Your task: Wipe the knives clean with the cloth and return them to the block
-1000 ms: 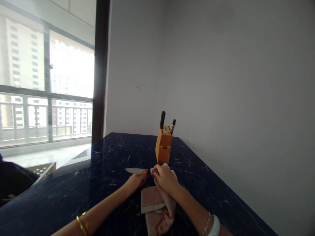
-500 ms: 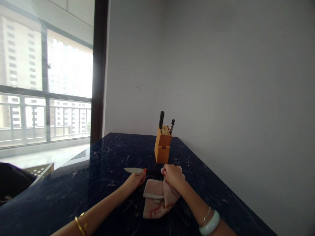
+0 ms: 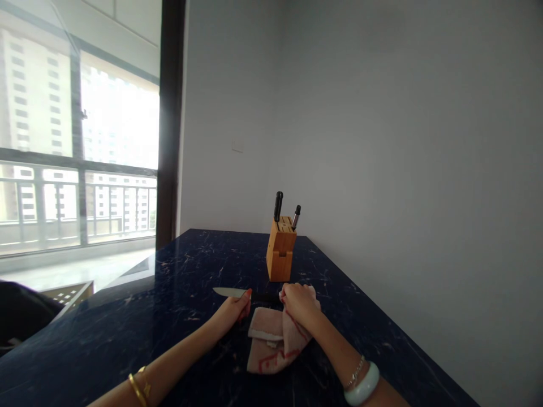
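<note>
A kitchen knife lies crosswise between my hands, its blade (image 3: pixel 228 291) pointing left and its black handle (image 3: pixel 266 297) to the right. My left hand (image 3: pixel 238 308) pinches the blade close to the handle. A pink towel (image 3: pixel 271 342) with red marks hangs in folds from my right hand (image 3: pixel 299 301), which is closed on it at the end of the knife handle. The right fingertips are partly hidden by cloth. Just beyond the hands stands a wooden knife block (image 3: pixel 281 254).
In the block sit a black-handled knife (image 3: pixel 278 206) and a tool with a silver and black handle (image 3: pixel 296 217). The dark blue marbled table (image 3: pixel 203 257) runs along a grey wall at right. A dark object (image 3: pixel 23 311) is at far left, near the window.
The towel and my right hand have shifted very slightly to the right along the handle end. My left hand keeps its hold on the knife.
</note>
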A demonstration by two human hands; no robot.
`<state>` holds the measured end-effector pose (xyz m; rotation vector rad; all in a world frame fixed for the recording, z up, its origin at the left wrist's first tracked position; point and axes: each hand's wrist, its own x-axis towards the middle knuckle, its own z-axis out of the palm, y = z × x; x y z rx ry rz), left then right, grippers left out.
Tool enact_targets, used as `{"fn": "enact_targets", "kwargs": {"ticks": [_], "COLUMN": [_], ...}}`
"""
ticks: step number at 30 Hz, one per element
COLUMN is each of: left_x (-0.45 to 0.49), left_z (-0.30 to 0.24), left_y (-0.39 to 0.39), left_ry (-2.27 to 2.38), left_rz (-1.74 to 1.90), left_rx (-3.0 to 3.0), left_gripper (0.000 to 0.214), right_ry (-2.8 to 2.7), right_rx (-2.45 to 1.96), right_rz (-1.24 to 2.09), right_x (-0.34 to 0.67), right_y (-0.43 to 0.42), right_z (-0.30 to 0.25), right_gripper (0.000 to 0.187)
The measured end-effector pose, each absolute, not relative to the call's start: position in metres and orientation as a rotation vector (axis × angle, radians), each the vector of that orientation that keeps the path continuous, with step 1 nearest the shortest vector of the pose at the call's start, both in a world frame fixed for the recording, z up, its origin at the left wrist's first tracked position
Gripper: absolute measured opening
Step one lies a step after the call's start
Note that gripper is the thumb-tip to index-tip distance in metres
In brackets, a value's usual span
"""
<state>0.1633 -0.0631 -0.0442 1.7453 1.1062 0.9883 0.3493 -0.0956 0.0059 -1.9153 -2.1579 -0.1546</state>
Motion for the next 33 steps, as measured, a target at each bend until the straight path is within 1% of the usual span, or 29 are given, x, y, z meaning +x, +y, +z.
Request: {"fn": "enact_targets", "kwargs": {"ticks": [12, 20, 28, 33], "left_x": [0.163, 0.163, 0.163, 0.162], "left_z": [-0.042, -0.044, -0.044, -0.047], "left_y": [-0.067, -0.064, -0.066, -0.063], "left_ry": [1.094, 1.116, 1.099, 1.103], "left_rz": [0.991, 0.992, 0.993, 0.989], "left_rx": [1.768, 1.751, 1.764, 1.769], "left_gripper": [0.057, 0.058, 0.057, 0.057], "right_ry": [-2.092, -2.160, -2.160, -2.184], "right_rx": [-1.866, -1.759, -1.827, -1.812], "right_rz": [-0.155, -0.195, -0.175, -0.185], "right_x": [0.350, 0.353, 0.348, 0.346], "right_y": [-0.094, -0.085, -0.094, -0.097], "right_z": [0.003, -0.005, 0.004, 0.005], "right_gripper": [0.019, 0.014, 0.020, 0.018]}}
